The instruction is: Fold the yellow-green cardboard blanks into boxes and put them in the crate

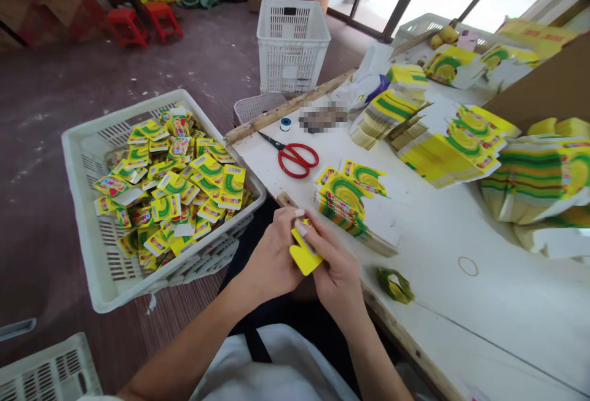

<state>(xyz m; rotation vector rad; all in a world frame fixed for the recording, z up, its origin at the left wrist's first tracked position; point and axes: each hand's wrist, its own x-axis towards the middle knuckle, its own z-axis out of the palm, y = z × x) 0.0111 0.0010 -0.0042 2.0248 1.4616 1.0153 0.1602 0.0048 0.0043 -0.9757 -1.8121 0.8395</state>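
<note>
Carton (306,258), yellow, held between the hands: left hand (271,260) curled at its left, right hand (340,272) gripping its right, long axis roughly toward the torso. Printed stack (346,193) on counter (442,327), nearer the right hand; crate (88,217) nearer the left.

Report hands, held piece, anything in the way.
Left hand and right hand both on yellow card. Printed stack close beside right hand. Scissors beyond, touching neither.
</note>
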